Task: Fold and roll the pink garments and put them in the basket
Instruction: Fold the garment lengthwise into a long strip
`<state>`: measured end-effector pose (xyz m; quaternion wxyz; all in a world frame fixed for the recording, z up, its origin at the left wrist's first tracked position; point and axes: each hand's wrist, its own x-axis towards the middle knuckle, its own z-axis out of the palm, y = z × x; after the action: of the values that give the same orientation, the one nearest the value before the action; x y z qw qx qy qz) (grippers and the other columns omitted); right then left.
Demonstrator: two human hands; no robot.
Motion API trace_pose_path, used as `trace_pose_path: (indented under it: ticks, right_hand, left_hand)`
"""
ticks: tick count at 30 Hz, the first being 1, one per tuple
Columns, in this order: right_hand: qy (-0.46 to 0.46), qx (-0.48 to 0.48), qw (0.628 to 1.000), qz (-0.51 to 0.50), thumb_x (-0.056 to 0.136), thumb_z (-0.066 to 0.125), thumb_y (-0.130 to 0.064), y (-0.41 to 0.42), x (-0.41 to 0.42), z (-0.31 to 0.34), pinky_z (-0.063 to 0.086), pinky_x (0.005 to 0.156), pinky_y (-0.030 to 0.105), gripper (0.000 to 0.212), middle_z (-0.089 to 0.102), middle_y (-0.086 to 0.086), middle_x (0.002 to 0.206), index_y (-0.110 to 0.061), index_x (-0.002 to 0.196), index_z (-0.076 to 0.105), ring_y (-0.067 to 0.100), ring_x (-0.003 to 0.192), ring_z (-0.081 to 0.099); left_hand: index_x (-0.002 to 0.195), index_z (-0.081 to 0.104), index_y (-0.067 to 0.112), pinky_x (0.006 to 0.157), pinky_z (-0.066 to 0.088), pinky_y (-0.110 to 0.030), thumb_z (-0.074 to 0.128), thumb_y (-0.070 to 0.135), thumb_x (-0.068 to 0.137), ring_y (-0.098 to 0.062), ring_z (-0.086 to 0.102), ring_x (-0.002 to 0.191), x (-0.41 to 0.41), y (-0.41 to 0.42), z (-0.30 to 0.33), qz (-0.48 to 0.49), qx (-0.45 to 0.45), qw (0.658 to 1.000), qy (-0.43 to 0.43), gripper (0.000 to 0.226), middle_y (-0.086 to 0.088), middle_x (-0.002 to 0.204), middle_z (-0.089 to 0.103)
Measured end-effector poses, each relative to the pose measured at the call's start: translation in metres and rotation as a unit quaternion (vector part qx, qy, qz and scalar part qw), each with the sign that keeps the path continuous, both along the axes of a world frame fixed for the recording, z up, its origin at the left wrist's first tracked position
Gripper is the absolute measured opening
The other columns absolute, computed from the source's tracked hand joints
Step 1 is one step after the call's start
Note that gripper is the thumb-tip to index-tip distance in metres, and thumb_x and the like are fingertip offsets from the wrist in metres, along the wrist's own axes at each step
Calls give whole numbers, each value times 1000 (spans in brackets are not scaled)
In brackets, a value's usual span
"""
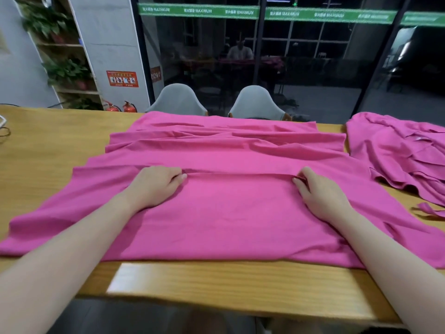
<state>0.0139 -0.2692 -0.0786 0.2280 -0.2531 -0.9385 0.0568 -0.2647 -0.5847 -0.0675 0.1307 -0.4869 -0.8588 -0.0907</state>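
Now both hands on the spread pink garment (228,213): left hand (154,186) and right hand (322,194) each pinching its fold.

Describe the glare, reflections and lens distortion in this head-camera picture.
Head view: a bright glare patch sits on the wooden table near its front edge; the dark glass wall mirrors the room; wide-angle distortion bows the table edges and tilts the shelf; the pink garment is evenly lit.

My wooden table (48,145) has a big pink cloth (216,213) spread over its middle. More pink clothes (399,150) lie by its right edge.
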Motion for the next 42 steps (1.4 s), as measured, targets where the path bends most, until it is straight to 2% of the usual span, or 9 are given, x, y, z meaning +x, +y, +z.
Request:
trace_pose_path:
  ticks: [7, 12, 16, 20, 25, 30, 34, 37, 42]
  right_hand:
    - [15, -37, 999, 29, 104, 51, -25, -12, 11, 2, 41, 66, 44, 22, 65, 12, 85, -16, 84, 51, 39, 83, 60]
    - [-1, -37, 998, 50, 104, 50, -27, -34, 43, 3, 32, 64, 39, 33, 48, -8, 69, -29, 72, 41, 35, 77, 56]
    - [11, -45, 996, 77, 102, 48, -28, -60, 83, 0, 38, 67, 41, 30, 46, -8, 73, -25, 73, 48, 25, 74, 52]
    - [35, -70, 993, 93, 101, 51, -27, -94, 136, -5, 33, 66, 35, 31, 46, -9, 73, -33, 71, 45, 9, 70, 48]
    - [-26, -54, 997, 48, 102, 55, -29, -106, 145, 6, 45, 68, 44, 27, 54, -7, 75, -20, 76, 61, 24, 75, 57]
    - [-192, -124, 972, -49, 104, 51, -21, -92, 121, 44, 44, 80, 34, 24, 71, 16, 112, -15, 87, 67, 36, 105, 63]
    - [-104, -203, 972, -60, 107, 43, -10, -79, 100, 71, 40, 92, 33, 31, 63, 21, 132, 4, 119, 67, 34, 118, 57]
    - [-41, -209, 975, -65, 106, 41, -9, -66, 78, 69, 36, 77, 32, 30, 67, 22, 118, 2, 101, 68, 28, 98, 57]
    - [-22, -104, 994, -6, 105, 49, -26, -40, 44, 46, 45, 75, 44, 37, 70, 20, 93, -21, 68, 52, 41, 91, 63]
  left_hand:
    - [96, 53, 24, 74, 48, -41, 49, 43, 102, -34, 67, 94, 9, -9, -3, 14, 14, 999, -50, 20, -3, 97, 71]
    - [97, 43, 31, 68, 38, -35, 53, 46, 100, -32, 65, 88, 40, -37, -3, 0, 25, 996, -86, 19, 9, 83, 61]
    - [86, 38, 30, 66, 39, -37, 44, 51, 101, -27, 57, 76, 81, -70, -4, -15, 16, 996, -82, 27, 13, 71, 48]
    - [83, 39, 26, 67, 43, -40, 15, 64, 99, -23, 59, 79, 124, -112, -14, -37, 18, 997, -67, 48, 9, 75, 52]
    - [87, 42, 24, 73, 48, -43, 25, 54, 103, -31, 62, 84, 137, -110, -3, 34, -18, 995, -90, 38, 4, 80, 61]
    - [82, 43, 19, 85, 47, -48, 33, 39, 107, -35, 59, 91, 139, -86, 12, 86, 8, 984, -153, 34, -10, 90, 63]
    - [80, 46, 16, 87, 43, -48, 36, 30, 107, -37, 57, 95, 126, -72, 31, 102, 72, 989, -83, 32, -12, 92, 60]
    - [75, 44, 18, 83, 43, -48, 37, 30, 105, -37, 55, 88, 107, -56, 46, 88, 105, 990, -27, 33, -9, 85, 55]
    - [86, 54, 14, 88, 45, -47, 39, 29, 106, -37, 59, 98, 62, -26, 38, 85, 23, 996, -13, 29, -14, 98, 62]
